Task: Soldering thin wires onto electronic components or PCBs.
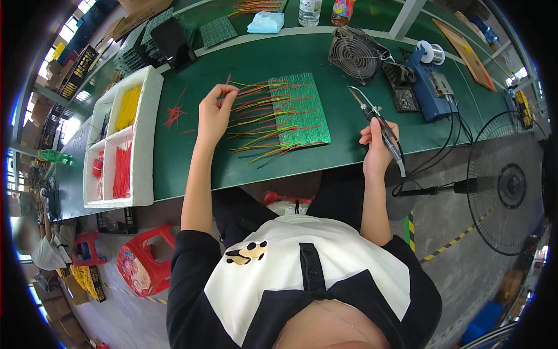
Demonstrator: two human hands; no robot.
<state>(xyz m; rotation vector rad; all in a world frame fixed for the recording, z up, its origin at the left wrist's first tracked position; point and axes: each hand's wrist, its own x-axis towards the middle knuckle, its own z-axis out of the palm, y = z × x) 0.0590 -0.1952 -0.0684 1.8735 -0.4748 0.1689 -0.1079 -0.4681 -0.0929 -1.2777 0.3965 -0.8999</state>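
On the green bench (192,157), left hand (214,113) fingers pinch seemingly one red wire (225,85); right hand (378,145) fingers grip a soldering iron (378,119).

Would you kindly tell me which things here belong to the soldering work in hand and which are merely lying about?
In use:
left hand pinching a red wire
right hand holding a soldering iron
green circuit board

Lying about:
blue cloth
bottle
red stool
standing fan

both forearms reach forward, left hand (215,113) pinching, right hand (378,145) closed in a grip.

Matt green tabletop (192,145), metal-tipped soldering iron (381,125)
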